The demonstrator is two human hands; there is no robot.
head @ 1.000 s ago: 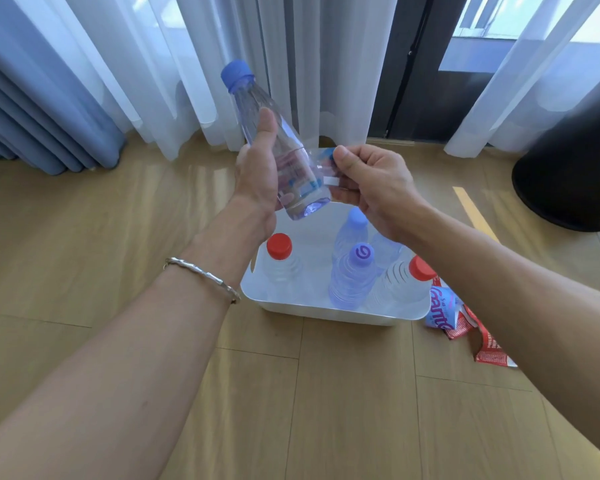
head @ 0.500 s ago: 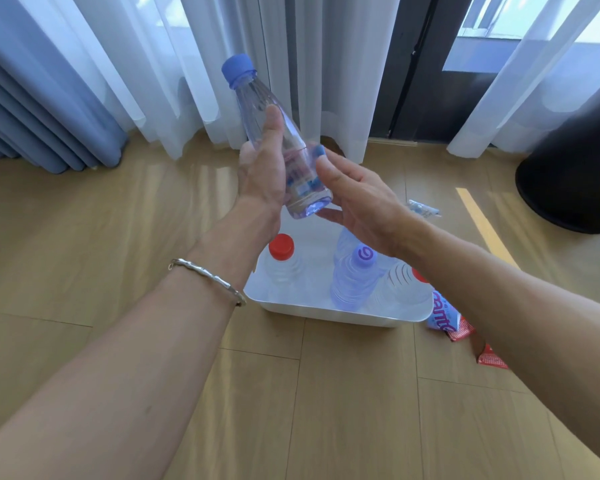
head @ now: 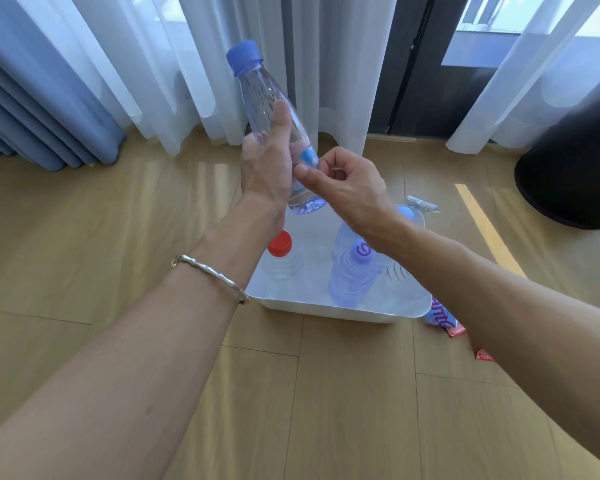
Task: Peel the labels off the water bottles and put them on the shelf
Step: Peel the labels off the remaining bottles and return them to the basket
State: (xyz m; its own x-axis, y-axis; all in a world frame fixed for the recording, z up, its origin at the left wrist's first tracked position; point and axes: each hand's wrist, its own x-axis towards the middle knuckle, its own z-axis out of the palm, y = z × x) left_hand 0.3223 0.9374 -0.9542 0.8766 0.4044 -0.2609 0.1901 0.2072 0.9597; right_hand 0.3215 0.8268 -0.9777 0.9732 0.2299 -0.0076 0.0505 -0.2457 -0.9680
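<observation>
Left hand (head: 265, 171) round the tilted bottle (head: 260, 95), right hand (head: 350, 188) pinched on its blue label scrap (head: 308, 156).

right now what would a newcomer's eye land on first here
The clear bottle with a blue cap, held up tilted in the left hand at the centre, stands out against the white curtains. The right hand has its curled fingers at a small blue label scrap on the bottle's side. Below them on the wooden floor sits a white tub holding more bottles, with peeled labels by its right corner.
</observation>
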